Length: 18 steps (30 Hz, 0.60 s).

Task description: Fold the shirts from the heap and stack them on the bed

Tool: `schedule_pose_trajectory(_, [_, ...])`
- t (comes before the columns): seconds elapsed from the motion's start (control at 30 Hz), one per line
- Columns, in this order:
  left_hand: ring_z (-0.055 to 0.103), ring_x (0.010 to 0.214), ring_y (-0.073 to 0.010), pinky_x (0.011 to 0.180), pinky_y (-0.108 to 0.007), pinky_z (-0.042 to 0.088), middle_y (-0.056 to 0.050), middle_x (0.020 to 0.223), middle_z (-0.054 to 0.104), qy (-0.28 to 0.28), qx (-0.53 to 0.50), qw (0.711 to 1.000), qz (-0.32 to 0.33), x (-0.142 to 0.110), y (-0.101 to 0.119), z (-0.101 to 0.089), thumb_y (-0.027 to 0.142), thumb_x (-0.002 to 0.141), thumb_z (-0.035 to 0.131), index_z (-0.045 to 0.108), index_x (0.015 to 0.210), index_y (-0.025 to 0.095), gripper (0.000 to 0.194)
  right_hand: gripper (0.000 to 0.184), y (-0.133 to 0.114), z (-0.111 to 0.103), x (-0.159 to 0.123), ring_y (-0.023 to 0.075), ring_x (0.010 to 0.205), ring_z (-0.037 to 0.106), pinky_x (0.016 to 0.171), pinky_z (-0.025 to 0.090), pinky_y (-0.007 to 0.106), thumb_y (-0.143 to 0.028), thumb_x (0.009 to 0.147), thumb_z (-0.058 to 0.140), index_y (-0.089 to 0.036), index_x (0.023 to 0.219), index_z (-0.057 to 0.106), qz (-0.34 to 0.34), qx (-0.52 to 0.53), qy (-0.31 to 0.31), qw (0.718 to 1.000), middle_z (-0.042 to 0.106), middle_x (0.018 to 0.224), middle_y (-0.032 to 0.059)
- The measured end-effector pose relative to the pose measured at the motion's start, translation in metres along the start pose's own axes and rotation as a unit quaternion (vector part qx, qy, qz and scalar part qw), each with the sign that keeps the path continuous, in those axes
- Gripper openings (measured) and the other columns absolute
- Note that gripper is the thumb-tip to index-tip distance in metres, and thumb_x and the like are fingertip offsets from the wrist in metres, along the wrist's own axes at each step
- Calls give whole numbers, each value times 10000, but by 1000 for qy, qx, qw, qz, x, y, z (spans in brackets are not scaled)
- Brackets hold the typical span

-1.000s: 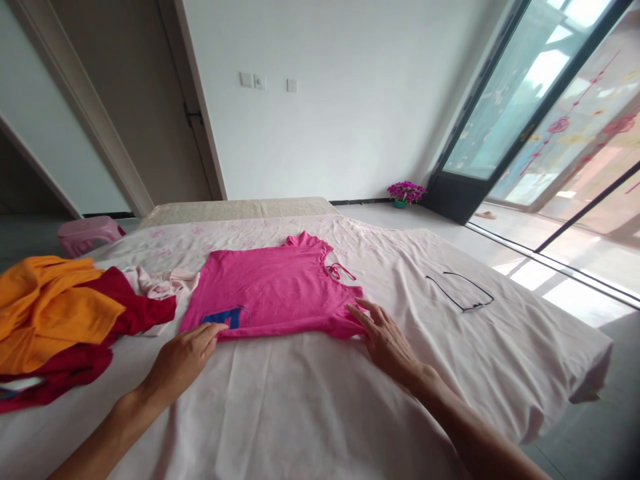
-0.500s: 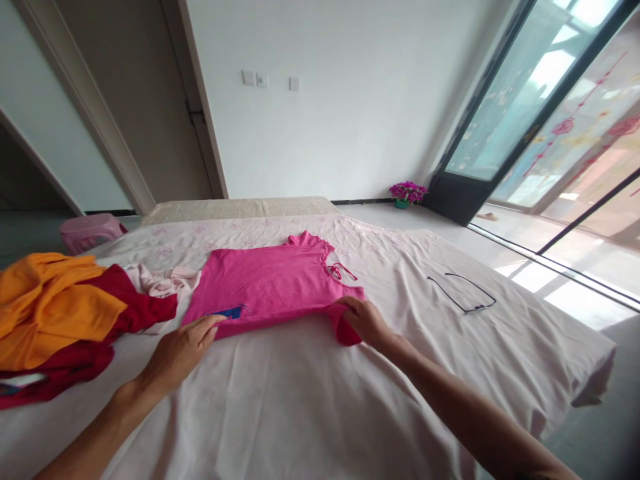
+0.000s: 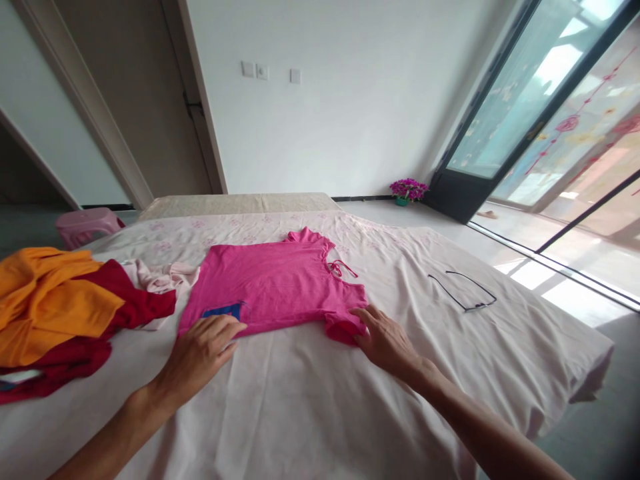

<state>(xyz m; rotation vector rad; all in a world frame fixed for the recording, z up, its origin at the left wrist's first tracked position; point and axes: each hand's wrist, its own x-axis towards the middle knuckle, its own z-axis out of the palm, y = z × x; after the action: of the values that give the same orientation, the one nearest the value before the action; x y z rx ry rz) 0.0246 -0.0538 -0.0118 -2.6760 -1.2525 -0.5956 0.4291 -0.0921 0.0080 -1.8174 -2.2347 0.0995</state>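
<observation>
A bright pink short-sleeved top lies spread flat, its hem to the left and its neckline with a tied string to the right. A dark blue patch shows near its lower left corner. My left hand rests over the near edge by that patch, fingers stretched out and loose. At the near sleeve, my right hand touches the fabric with thumb and fingers apart. Neither hand appears to grip the cloth.
A heap of orange and dark red clothes lies at left, beside a pale pink garment. Black-framed glasses rest on the light sheet at right. Beyond stand a pink stool and purple flowers.
Both hands have loosened from the top's near edge. The left moved slightly right, the right opened at the sleeve. The near edge now lies flatter, and more of the blue patch shows.
</observation>
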Motion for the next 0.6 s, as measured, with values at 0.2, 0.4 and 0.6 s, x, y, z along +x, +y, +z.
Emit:
schedule_pose_trajectory(0.2, [615, 1015, -188, 907, -342, 476, -44, 1099, 669, 23, -64, 991, 114, 62, 76, 23, 89, 918, 507, 586, 1199, 224, 322, 473, 1, 15, -4, 197, 929, 645, 694, 459, 268, -142, 844, 500, -220, 1309, 543, 28, 0, 3, 1000, 619, 1217, 84])
schedule_pose_trajectory(0.4, [572, 1097, -203, 925, -361, 447, -82, 1259, 599, 19, -17, 990, 139, 119, 116, 61, 91, 938, 467, 530, 1287, 236, 383, 369, 4, 4, -2, 159, 865, 619, 740, 449, 244, -65, 861, 445, -229, 1104, 670, -45, 9, -2, 999, 647, 1048, 64])
schedule_pose_trajectory(0.6, [558, 822, -185, 734, -328, 431, -40, 875, 614, -58, -43, 988, 139, 123, 121, 76, 233, 947, 516, 597, 870, 196, 118, 366, 24, -15, -1, 130, 800, 617, 730, 453, 220, -34, 773, 493, -237, 984, 713, -102, 120, -103, 982, 667, 944, 19])
